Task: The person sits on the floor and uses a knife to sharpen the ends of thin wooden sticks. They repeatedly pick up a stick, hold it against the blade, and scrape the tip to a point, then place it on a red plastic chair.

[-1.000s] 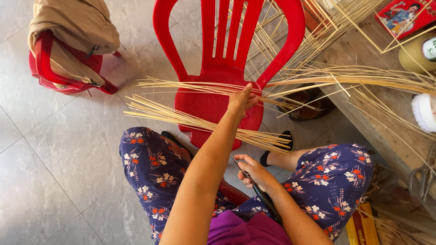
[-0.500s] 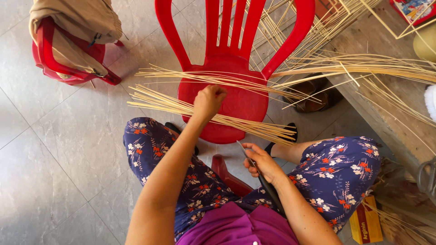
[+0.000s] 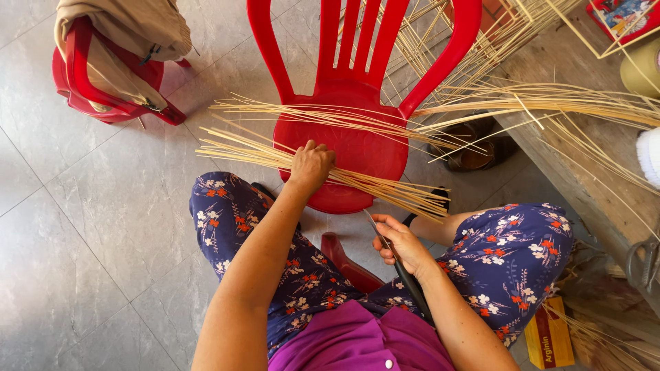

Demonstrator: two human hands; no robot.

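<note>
Grey tiled floor [image 3: 103, 227], red chair [image 3: 357, 144]

– What carries the strips?
– A red plastic chair [image 3: 357, 148] on the grey tiled floor [image 3: 89, 227]; two bundles of thin bamboo strips [image 3: 385, 187] lie across its seat
</note>
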